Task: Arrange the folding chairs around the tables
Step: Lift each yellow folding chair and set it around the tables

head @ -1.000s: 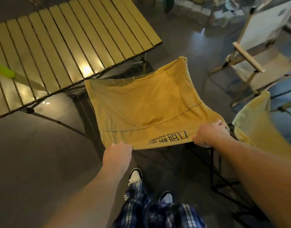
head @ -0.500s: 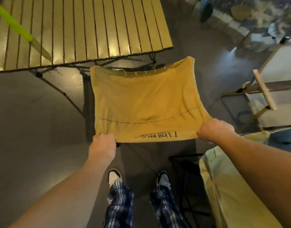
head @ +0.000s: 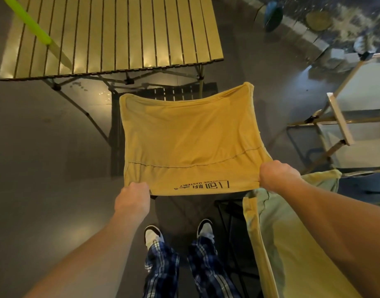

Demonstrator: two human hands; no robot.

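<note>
A yellow fabric chair (head: 189, 145) fills the centre of the frame, its near edge gripped at each corner by the left hand (head: 133, 201) and the right hand (head: 278, 176), both closed on the cloth. A slatted table (head: 111, 35) occupies the upper left. A paler chair (head: 292, 244) sits lower right, a white chair (head: 356, 117) far right.

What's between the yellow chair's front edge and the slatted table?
In the head view, bare floor in table shadow separates yellow chair from slatted table; only the table's legs stand there.

Bare forearms, blue plaid trousers (head: 163, 267), white black-trimmed sneakers (head: 153, 234)
</note>
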